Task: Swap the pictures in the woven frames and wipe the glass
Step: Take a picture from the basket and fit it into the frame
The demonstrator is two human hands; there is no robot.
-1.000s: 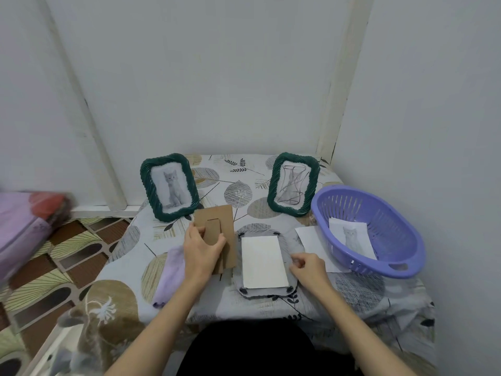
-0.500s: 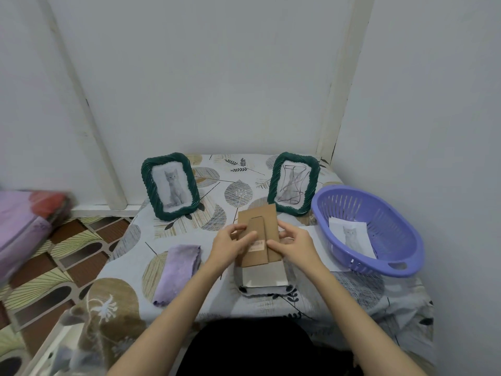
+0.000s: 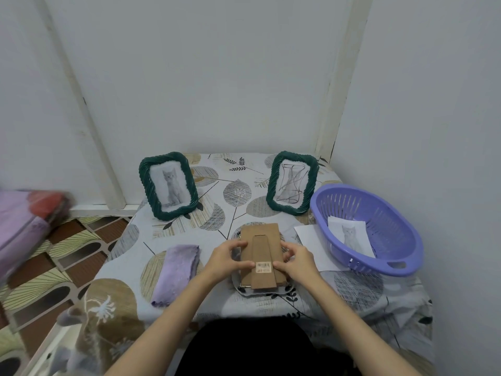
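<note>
Cardboard backing board (image 3: 261, 241), brown with its stand flap and a barcode sticker facing up, lies on a face-down frame (image 3: 245, 290) at the near middle of the table (image 3: 352, 291). Both hands grip it from either side. The left hand (image 3: 226, 257) has its fingers curled over the board's left edge, thumb reaching in toward the sticker. The right hand (image 3: 296, 257) mirrors it on the right edge, fingers bent round the board and thumb pressing near the sticker.

Just left of the left hand lies a folded lilac cloth (image 3: 176, 270) on the patterned tablecloth. Beyond the hands, well apart from them, two green woven frames stand upright: the left frame (image 3: 168, 185) shows a grey kitten, the right frame (image 3: 292, 183) shows a picture with dark scribbled lines over it. Right of the right hand, a white sheet of paper (image 3: 311, 245) lies flat, partly tucked under a purple slotted basket (image 3: 401, 253). Inside the basket rests a kitten picture (image 3: 349, 234).
</note>
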